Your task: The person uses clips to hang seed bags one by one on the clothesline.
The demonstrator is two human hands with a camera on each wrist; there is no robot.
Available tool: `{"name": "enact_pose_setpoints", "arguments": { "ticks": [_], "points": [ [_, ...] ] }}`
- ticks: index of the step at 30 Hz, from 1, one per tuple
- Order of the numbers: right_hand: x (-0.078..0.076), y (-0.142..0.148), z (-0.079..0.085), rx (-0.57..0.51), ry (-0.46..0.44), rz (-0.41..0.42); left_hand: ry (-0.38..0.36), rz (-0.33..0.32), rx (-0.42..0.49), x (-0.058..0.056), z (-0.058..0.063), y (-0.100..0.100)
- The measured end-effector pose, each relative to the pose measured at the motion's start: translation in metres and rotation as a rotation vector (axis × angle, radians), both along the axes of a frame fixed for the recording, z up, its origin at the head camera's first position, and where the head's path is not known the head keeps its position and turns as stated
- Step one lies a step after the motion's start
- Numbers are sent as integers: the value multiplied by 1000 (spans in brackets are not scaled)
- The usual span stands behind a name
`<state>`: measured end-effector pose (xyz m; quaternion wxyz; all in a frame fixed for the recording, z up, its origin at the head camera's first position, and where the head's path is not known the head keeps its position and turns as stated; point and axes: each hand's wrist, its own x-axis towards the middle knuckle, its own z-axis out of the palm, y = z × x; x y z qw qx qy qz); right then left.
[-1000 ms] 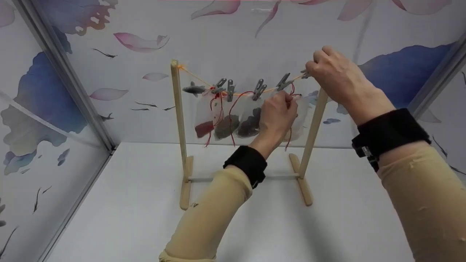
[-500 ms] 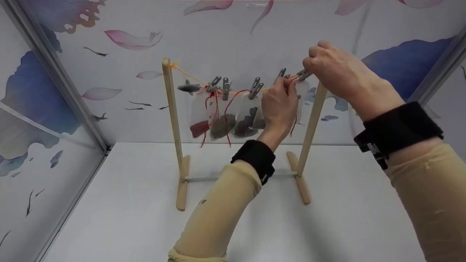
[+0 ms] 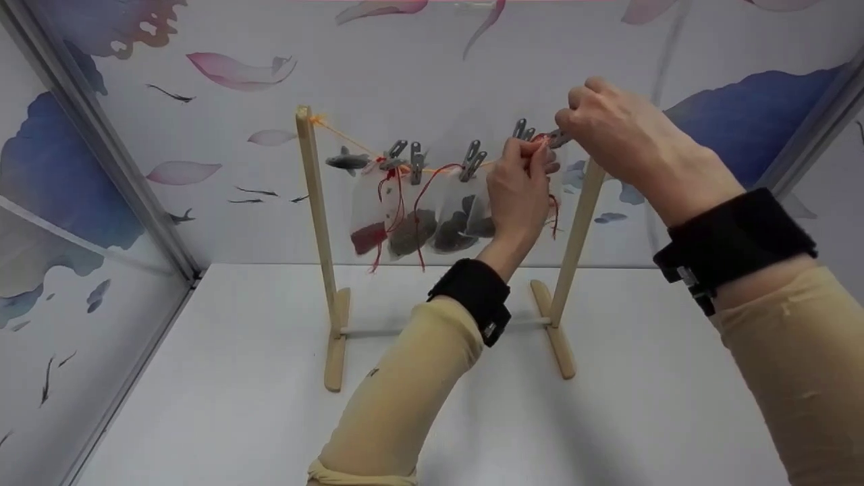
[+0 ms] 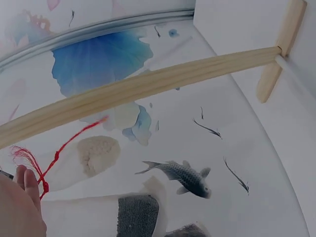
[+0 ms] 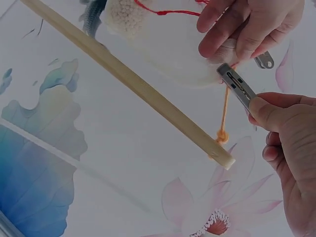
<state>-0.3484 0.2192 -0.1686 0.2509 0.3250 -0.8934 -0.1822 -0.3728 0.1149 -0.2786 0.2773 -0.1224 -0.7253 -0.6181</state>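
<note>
In the head view, my left hand (image 3: 520, 189) pinches the gathered top of a translucent drawstring pouch against the orange cord. In the right wrist view, this pouch (image 5: 173, 57) has pale, grainy contents and a red drawstring (image 5: 173, 12). My right hand (image 5: 296, 133) pinches a grey clothespin (image 5: 238, 88) by its handle end, its nose right at the cord (image 5: 225, 113) and the pouch's top. Left of my hands, more pouches (image 3: 413, 229) with dark and red contents hang under grey clothespins (image 3: 416, 162). My left hand hides part of the row.
The cord runs between two wooden posts (image 3: 314, 223) of a stand with wooden feet (image 3: 560, 351) and a white crossbar (image 3: 378, 331). It stands on a white table (image 3: 236, 378). Printed panels (image 3: 405, 74) with flowers and fish rise behind and beside it.
My left hand has risen to the cord, bringing the pale pouch's top up beside the clothespin. My right hand stays near the right post, still pinching the clothespin.
</note>
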Motion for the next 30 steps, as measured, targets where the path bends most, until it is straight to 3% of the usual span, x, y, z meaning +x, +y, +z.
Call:
{"name": "enact_pose_setpoints", "arguments": {
  "ticks": [4, 16, 21, 30],
  "points": [
    [0, -2, -2, 27, 15, -14, 7, -56, -24, -1, -3, -6],
    [1, 8, -12, -60, 20, 66, -44, -101, -140, 0, 8, -20],
    [-1, 11, -18, -68, 41, 79, -39, -53, -233, 4, 7, -17],
    [-4, 15, -30, -117, 91, 50, 63, 52, -358, 11, -2, -15]
  ]
}}
